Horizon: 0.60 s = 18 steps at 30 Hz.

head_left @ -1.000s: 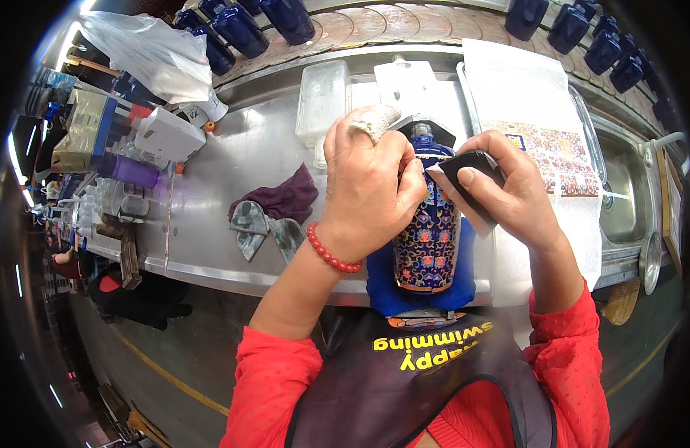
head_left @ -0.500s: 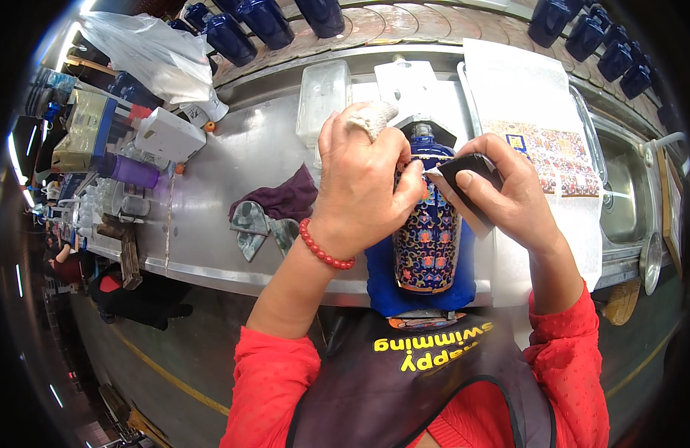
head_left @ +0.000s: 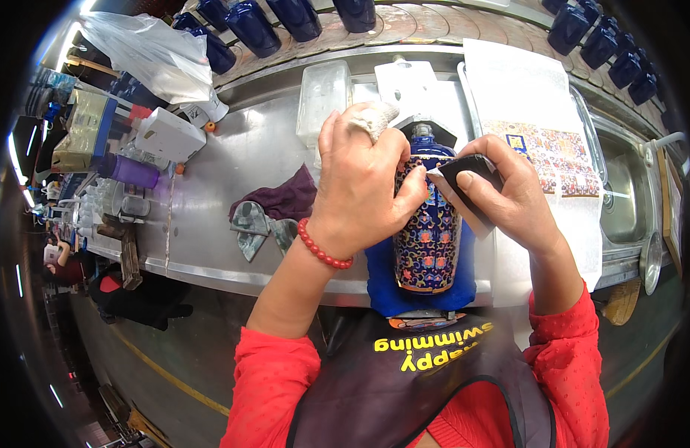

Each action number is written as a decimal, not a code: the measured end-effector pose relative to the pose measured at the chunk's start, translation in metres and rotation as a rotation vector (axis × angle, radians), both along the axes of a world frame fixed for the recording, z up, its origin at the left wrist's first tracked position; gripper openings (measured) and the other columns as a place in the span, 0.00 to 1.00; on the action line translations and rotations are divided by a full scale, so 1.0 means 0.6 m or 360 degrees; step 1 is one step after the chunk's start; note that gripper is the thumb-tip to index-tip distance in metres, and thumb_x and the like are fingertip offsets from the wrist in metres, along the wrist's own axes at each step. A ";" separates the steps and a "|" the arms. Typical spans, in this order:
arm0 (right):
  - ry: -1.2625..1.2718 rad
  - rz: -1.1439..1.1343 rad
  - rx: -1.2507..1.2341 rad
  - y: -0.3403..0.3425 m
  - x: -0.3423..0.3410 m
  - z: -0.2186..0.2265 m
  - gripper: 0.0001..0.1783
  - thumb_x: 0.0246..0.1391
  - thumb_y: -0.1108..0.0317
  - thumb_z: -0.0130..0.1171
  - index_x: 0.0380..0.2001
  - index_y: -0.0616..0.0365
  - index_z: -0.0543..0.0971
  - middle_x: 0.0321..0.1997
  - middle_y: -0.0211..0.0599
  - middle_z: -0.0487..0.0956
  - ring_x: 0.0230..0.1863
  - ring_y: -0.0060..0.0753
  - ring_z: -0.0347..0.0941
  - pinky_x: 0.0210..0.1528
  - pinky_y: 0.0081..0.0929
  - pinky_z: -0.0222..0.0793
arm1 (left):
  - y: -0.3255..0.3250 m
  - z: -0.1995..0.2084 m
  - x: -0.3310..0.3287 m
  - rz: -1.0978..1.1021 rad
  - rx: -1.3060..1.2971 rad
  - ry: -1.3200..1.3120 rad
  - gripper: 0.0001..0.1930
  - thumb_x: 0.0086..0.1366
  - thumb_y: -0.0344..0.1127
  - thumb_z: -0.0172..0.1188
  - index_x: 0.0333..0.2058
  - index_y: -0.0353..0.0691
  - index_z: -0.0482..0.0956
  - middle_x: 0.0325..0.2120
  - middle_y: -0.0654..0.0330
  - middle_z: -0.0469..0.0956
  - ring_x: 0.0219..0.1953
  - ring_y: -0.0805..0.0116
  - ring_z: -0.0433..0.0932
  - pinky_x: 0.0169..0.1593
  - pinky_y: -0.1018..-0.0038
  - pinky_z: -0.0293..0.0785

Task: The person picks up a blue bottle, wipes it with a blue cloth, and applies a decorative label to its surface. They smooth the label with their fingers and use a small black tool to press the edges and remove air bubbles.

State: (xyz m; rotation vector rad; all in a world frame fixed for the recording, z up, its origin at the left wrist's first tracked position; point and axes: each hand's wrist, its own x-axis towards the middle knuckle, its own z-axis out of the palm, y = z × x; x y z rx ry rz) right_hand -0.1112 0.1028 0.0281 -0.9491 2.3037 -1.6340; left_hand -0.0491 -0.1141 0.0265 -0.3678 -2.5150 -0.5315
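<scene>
A dark blue bottle (head_left: 427, 257) with a colourful floral pattern lies on a blue cloth pad (head_left: 380, 278), its neck pointing away from me. My left hand (head_left: 364, 179) is bent over the bottle's left shoulder, thumb and forefinger close together at its upper part. A crumpled whitish cloth (head_left: 375, 119) is tucked in its fingers. In my right hand (head_left: 513, 198) a flat black scraper (head_left: 472, 173) is pinched between thumb and fingers, its pale edge against the bottle's upper right side. Whether a scrap of film sits at my left fingertips, I cannot tell.
Right of the bottle, patterned decal sheets (head_left: 546, 153) lie on white paper (head_left: 513, 82), beside a metal sink (head_left: 621, 194). A purple cloth (head_left: 281, 198) and a clear plastic box (head_left: 322, 101) are at left. Several blue bottles (head_left: 252, 28) stand on a slatted conveyor behind.
The blue bottles on the conveyor have shifted to the right. My left hand has moved very slightly, its thumb a little changed at the bottle; my right hand stays in place.
</scene>
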 end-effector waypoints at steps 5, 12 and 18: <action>-0.0018 -0.0002 0.0003 0.000 0.001 0.000 0.10 0.58 0.70 0.61 0.41 0.63 0.78 0.32 0.39 0.80 0.34 0.26 0.76 0.37 0.27 0.73 | 0.004 0.003 -0.002 0.0026 -0.0080 0.0060 0.12 0.54 0.39 0.67 0.31 0.38 0.77 0.39 0.42 0.75 0.56 0.40 0.69 0.66 0.43 0.54; 0.0019 0.0023 0.0016 0.001 0.001 0.003 0.10 0.58 0.70 0.61 0.41 0.63 0.78 0.32 0.39 0.80 0.34 0.26 0.77 0.38 0.27 0.74 | -0.002 0.004 -0.003 -0.0035 0.0004 0.0014 0.11 0.55 0.39 0.67 0.30 0.38 0.77 0.36 0.44 0.75 0.54 0.42 0.71 0.65 0.45 0.55; 0.0007 -0.0006 -0.0055 -0.005 0.004 0.004 0.10 0.58 0.70 0.61 0.42 0.63 0.78 0.32 0.39 0.81 0.33 0.28 0.77 0.37 0.28 0.74 | -0.004 0.002 -0.005 -0.0022 0.0003 0.0007 0.11 0.54 0.39 0.67 0.29 0.39 0.77 0.34 0.45 0.75 0.54 0.43 0.71 0.65 0.46 0.55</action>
